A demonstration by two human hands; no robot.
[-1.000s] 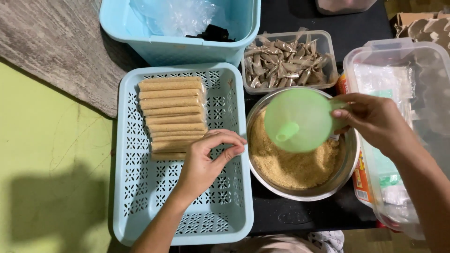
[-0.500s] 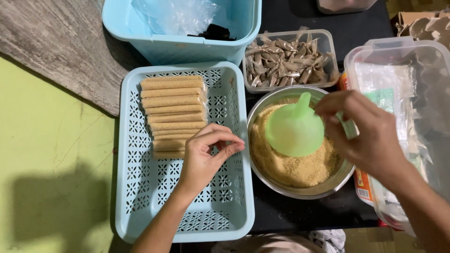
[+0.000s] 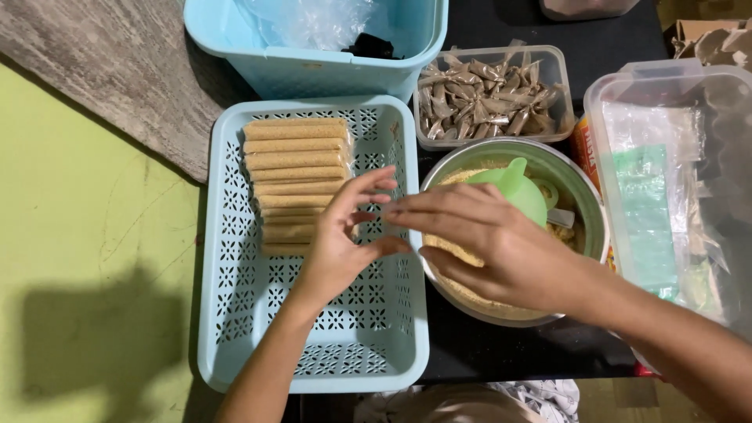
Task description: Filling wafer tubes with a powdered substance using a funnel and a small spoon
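Note:
My left hand (image 3: pixel 341 239) hovers over the light-blue perforated tray (image 3: pixel 235 329), just right of a row of tan filled sticks (image 3: pixel 296 168). Its fingers are curled and partly spread; I cannot make out anything between them. My right hand (image 3: pixel 493 247) reaches leftward, palm down, across the left rim of the metal bowl (image 3: pixel 591 211) of tan crumbs, and its fingertips meet my left hand's fingers. Nothing shows in it. A green funnel (image 3: pixel 513 188) rests in the bowl behind my right hand.
A clear tub of small folded wrappers (image 3: pixel 489 98) stands behind the bowl. A light-blue bin (image 3: pixel 313 70) with crumpled plastic sits at the back. A large clear container (image 3: pixel 674 180) holding plastic bags is on the right. Green floor lies to the left.
My right hand has let go of the green funnel, which now lies in the bowl, and has moved left to meet my left hand. My left hand's fingers have spread a little.

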